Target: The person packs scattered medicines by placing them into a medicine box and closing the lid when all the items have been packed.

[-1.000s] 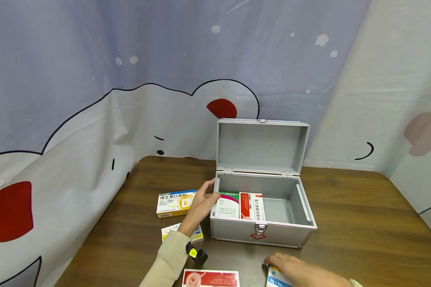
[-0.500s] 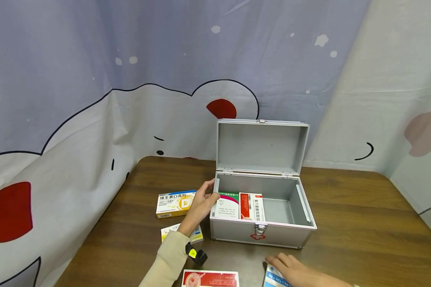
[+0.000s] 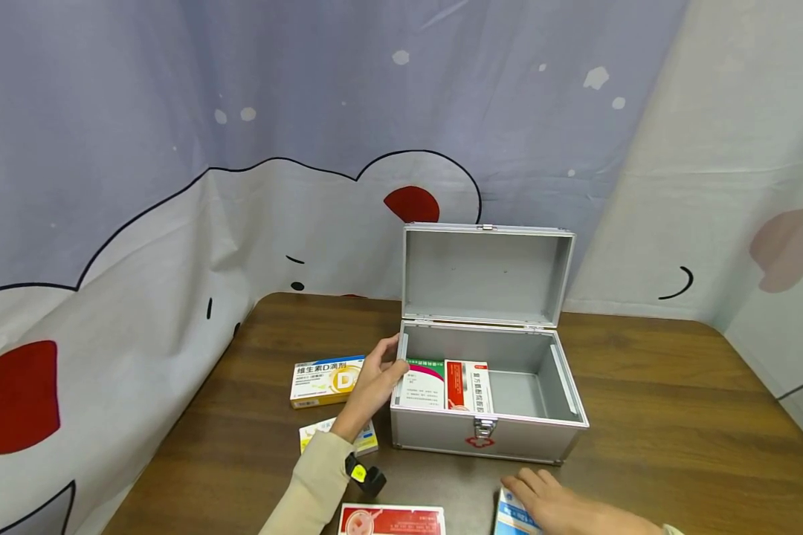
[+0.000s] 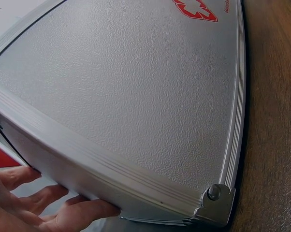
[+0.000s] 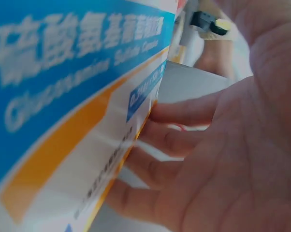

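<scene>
An aluminium first-aid case (image 3: pixel 435 432) stands on the table with its lid (image 3: pixel 485 275) raised. My left hand (image 3: pixel 375 383) grips the case's left wall, thumb at the rim; in the left wrist view, fingers (image 4: pixel 87 212) lie along its side. Inside the case, a green-and-white medicine box (image 3: pixel 423 386) sits beside a red-and-white medicine box (image 3: pixel 468 386). In front of the case my right hand (image 3: pixel 552 505) holds a blue-and-white medicine box (image 3: pixel 511 516). The right wrist view shows this box (image 5: pixel 53 92) close up, fingertips along its edge.
Left of the case lie a vitamin D box (image 3: pixel 324 380) and a white-and-yellow box (image 3: pixel 368 440), partly behind the left forearm. A red box (image 3: pixel 395 520) lies at the near edge of view. A patterned curtain (image 3: pixel 308 96) hangs behind the table (image 3: pixel 669 394).
The right hand and the blue-and-white medicine box have shifted slightly, with more of the box's blue face showing than a second ago. The left hand keeps its hold on the case.
</scene>
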`<state>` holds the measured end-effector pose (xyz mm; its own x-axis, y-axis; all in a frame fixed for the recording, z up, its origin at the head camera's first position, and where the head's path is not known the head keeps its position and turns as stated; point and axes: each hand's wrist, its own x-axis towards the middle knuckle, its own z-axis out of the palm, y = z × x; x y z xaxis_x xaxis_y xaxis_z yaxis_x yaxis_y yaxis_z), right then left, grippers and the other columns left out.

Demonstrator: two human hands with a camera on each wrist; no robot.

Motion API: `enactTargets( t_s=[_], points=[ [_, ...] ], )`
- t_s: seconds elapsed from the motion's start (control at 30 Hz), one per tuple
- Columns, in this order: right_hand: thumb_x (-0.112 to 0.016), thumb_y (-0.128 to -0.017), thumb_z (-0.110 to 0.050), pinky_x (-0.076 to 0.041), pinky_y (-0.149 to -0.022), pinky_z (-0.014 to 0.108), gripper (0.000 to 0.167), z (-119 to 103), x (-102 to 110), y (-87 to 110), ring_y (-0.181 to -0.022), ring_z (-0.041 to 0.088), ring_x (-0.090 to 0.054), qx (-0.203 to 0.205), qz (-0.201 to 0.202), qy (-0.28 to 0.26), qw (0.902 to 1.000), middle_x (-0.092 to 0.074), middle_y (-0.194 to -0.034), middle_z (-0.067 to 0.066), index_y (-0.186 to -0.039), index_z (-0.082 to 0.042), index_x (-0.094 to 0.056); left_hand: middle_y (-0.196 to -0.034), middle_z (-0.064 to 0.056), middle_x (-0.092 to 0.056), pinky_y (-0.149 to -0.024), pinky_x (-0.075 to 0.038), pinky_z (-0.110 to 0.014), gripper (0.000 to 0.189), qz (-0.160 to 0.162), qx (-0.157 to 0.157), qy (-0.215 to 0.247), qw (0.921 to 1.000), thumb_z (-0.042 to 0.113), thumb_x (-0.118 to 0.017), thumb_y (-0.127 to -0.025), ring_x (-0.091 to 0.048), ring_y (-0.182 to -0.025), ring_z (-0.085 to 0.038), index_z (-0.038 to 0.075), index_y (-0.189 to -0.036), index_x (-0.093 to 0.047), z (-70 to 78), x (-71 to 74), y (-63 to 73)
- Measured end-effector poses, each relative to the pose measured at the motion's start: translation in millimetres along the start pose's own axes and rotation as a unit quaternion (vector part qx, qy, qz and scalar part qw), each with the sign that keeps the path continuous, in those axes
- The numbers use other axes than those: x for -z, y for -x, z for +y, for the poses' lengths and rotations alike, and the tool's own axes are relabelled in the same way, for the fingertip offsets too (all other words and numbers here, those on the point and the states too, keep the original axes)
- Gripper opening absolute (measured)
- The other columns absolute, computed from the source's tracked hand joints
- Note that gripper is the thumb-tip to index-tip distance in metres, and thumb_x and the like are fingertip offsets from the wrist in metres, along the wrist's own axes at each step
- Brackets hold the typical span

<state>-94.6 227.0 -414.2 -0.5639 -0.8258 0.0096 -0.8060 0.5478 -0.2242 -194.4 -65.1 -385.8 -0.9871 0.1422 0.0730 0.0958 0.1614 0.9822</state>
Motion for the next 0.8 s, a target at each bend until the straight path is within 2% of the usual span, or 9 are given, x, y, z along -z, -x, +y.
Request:
enactTargets(
  t_s=[0.07, 0.17, 0.33, 0.4, 0.5, 0.57, 0.7, 0.8],
  points=[
    [-0.06, -0.076, -0.061, -0.046, -0.079, 0.029, 0.081, -6, 18, 0.2, -0.099, 0.013, -0.043, -0.046, -0.056, -0.066, 0.9952, -0.045, -0.117, 0.004, -0.129, -0.002, -0.043, -0.133, -0.016, -0.043, -0.092, -0.044, -0.04, 0.053, 0.001, 0.0, 0.0, 1.0, 0.011, -0.05, -0.088, -0.052, -0.107, -0.029, 0.004, -0.139, -0.035, 0.4, 0.0, 0.2],
    [-0.061, -0.073, -0.064, -0.046, -0.085, 0.032, 0.089, -16, 51, 4.2, -0.109, 0.013, -0.04, -0.115, -0.109, -0.133, 0.9783, -0.037, -0.13, -0.002, -0.142, -0.017, -0.031, -0.133, -0.017, -0.043, -0.092, -0.044, -0.041, 0.054, 0.002, -0.001, 0.0, 1.0, 0.012, -0.05, -0.088, -0.052, -0.108, -0.03, 0.004, -0.139, -0.035, 0.4, -0.3, -0.1],
    [-0.058, -0.068, -0.072, -0.047, -0.084, 0.033, 0.095, -29, 88, 9.4, -0.113, 0.012, -0.043, -0.103, -0.059, -0.047, 0.9918, -0.036, -0.135, -0.008, -0.145, -0.028, -0.024, -0.133, -0.016, -0.043, -0.092, -0.044, -0.04, 0.055, 0.0, 0.005, -0.003, 1.0, 0.013, -0.05, -0.088, -0.052, -0.108, -0.029, 0.004, -0.14, -0.034, 0.9, -0.6, 0.3],
    [-0.058, -0.067, -0.072, -0.046, -0.086, 0.038, 0.096, -31, 100, 8.2, -0.118, 0.015, -0.042, -0.105, -0.046, -0.023, 0.9931, -0.036, -0.137, -0.009, -0.145, -0.03, -0.023, -0.133, -0.016, -0.044, -0.092, -0.044, -0.039, 0.055, 0.0, 0.006, -0.003, 1.0, 0.013, -0.051, -0.088, -0.053, -0.108, -0.029, 0.005, -0.14, -0.034, 1.3, -0.6, 0.7],
    [-0.066, -0.068, -0.064, -0.044, -0.087, 0.043, 0.095, -31, 118, 2.5, -0.12, 0.017, -0.04, -0.113, -0.041, -0.02, 0.9926, -0.036, -0.138, -0.012, -0.145, -0.031, -0.022, -0.132, -0.017, -0.044, -0.092, -0.044, -0.04, 0.055, 0.004, 0.003, -0.004, 1.0, 0.012, -0.051, -0.088, -0.053, -0.108, -0.03, 0.004, -0.14, -0.034, 2.0, -0.4, 1.6],
    [-0.072, -0.067, -0.054, -0.044, -0.086, 0.037, 0.095, -30, 129, -2.7, -0.116, 0.015, -0.041, -0.129, -0.038, -0.032, 0.9904, -0.035, -0.135, -0.013, -0.144, -0.029, -0.024, -0.132, -0.017, -0.045, -0.091, -0.045, -0.04, 0.056, 0.005, 0.003, -0.005, 1.0, 0.013, -0.051, -0.088, -0.053, -0.108, -0.03, 0.004, -0.14, -0.034, 2.3, -0.2, 2.2],
    [-0.077, -0.064, -0.045, -0.043, -0.08, 0.024, 0.091, -21, 146, -16.1, -0.102, 0.008, -0.043, -0.132, -0.015, -0.015, 0.991, -0.036, -0.125, -0.009, -0.138, -0.015, -0.034, -0.132, -0.018, -0.044, -0.091, -0.045, -0.04, 0.056, 0.005, 0.005, -0.007, 1.0, 0.013, -0.051, -0.088, -0.053, -0.109, -0.03, 0.004, -0.14, -0.034, 2.5, -0.1, 2.4],
    [-0.078, -0.063, -0.043, -0.043, -0.078, 0.024, 0.086, -9, 155, -27.6, -0.098, 0.008, -0.043, -0.125, -0.002, 0.006, 0.9921, -0.039, -0.121, -0.005, -0.132, -0.008, -0.04, -0.133, -0.018, -0.043, -0.091, -0.045, -0.04, 0.057, 0.003, 0.009, -0.005, 0.9999, 0.014, -0.051, -0.088, -0.053, -0.109, -0.029, 0.004, -0.141, -0.033, 2.6, -0.2, 2.1]
  ],
)
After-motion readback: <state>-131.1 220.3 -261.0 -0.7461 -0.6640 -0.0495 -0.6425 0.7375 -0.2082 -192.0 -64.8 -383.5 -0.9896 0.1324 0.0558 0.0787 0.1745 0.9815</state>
